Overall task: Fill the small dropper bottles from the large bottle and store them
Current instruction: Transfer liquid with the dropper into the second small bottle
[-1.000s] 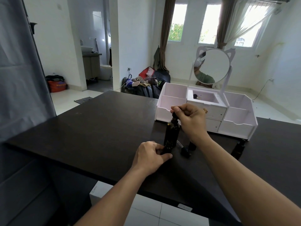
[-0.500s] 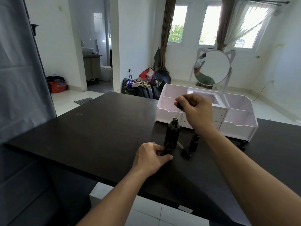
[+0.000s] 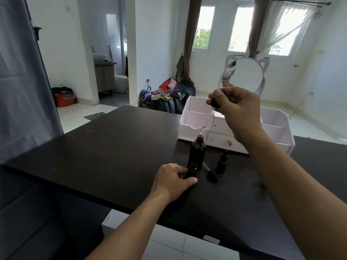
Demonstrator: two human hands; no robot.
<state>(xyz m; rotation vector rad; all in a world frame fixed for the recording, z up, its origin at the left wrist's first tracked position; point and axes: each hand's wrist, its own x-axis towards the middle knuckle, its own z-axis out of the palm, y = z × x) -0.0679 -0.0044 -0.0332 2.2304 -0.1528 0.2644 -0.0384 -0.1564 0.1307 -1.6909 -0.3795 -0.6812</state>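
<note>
Near the middle of the dark tabletop [image 3: 112, 147], toward its far edge: large bottle [image 3: 196, 153], dark, upright, uncapped. Just in front of it, small dropper bottle [image 3: 192, 168], open-necked, gripped low by left hand [image 3: 173, 182], thumb and fingers wrapped round it. Above the large bottle's mouth, right hand [image 3: 239, 111] raised, pinching the black bulb of a dropper [image 3: 209, 117], glass tube slanting down, tip just clear of the neck. Beside the large bottle on the right, a loose dropper cap [image 3: 210, 174] lying flat, and a second small bottle [image 3: 222, 162], capped, upright. Behind, at the far edge, white organizer [image 3: 195, 119] with drawers and a cat-eared mirror [image 3: 246, 76].
</note>
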